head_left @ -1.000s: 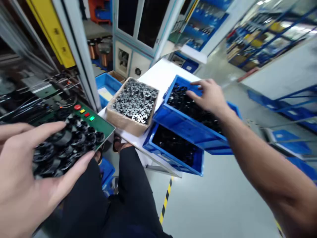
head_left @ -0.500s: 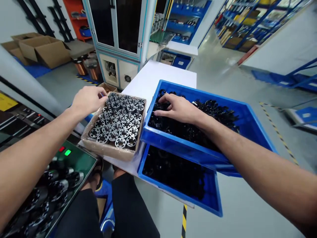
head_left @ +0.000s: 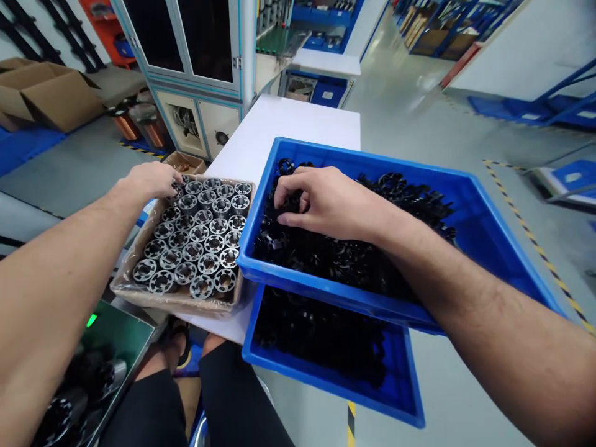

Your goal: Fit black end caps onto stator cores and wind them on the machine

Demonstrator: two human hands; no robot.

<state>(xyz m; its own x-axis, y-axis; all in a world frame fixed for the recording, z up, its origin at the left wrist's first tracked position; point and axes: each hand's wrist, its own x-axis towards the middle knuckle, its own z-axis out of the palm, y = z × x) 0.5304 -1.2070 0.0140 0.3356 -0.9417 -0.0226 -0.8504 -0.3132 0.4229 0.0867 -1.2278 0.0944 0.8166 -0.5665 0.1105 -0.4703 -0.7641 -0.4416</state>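
My left hand (head_left: 156,180) is at the far left corner of a cardboard box (head_left: 177,302), its fingers closed on one of the metal cylinders there. Rows of slotted metal cylinders (head_left: 192,251) stand upright in the box. Inside the upper blue bin (head_left: 326,287), my right hand (head_left: 321,202) curls its fingers among black plastic parts (head_left: 400,195); what they grip, if anything, is hidden. A lower blue bin (head_left: 335,397) holds more black parts (head_left: 321,335).
A white table (head_left: 307,127) bears the box and bins. At the lower left, a green tray (head_left: 125,335) holds dark cylinders. A small carton (head_left: 186,162) sits behind the box, near a glass-doored cabinet (head_left: 205,37). My legs are below.
The view has shifted, and the box and bins appear larger. My left hand has closed at the box's far corner. My right hand has curled its fingers more tightly among the black parts.
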